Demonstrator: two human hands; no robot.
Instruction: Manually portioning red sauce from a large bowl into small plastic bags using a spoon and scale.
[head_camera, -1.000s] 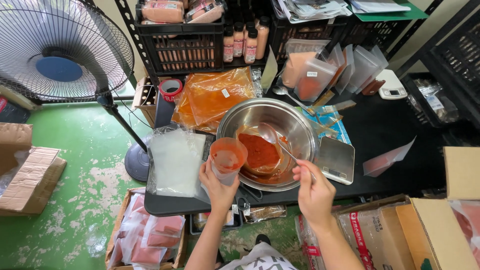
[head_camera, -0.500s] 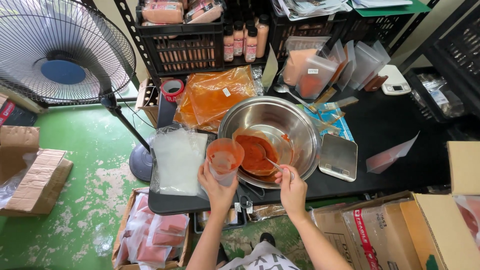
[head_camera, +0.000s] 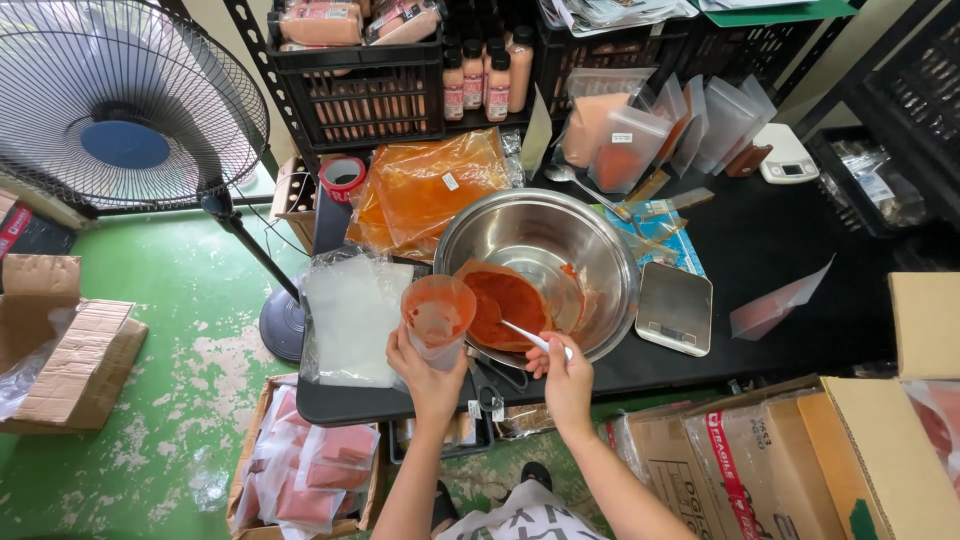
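Observation:
My left hand (head_camera: 428, 372) grips a clear plastic cup (head_camera: 437, 315) smeared with red paste, held upright just left of the steel mixing bowl (head_camera: 590, 245). My right hand (head_camera: 565, 375) holds a white spoon (head_camera: 525, 334) whose tip dips into the red paste (head_camera: 510, 300) in a bag lying in the bowl's near side. The bowl stands on a black table (head_camera: 760, 240).
A stack of clear bags (head_camera: 350, 315) lies left of the cup. A small scale (head_camera: 675, 308) sits right of the bowl, orange filled bags (head_camera: 430, 190) behind it. A standing fan (head_camera: 120, 110) is at left, cardboard boxes (head_camera: 800, 460) at lower right, crates of bottles (head_camera: 380, 70) behind.
My right hand has slid left and nearer to the cup, and the spoon now reaches into the paste. The cup has stayed beside the bowl.

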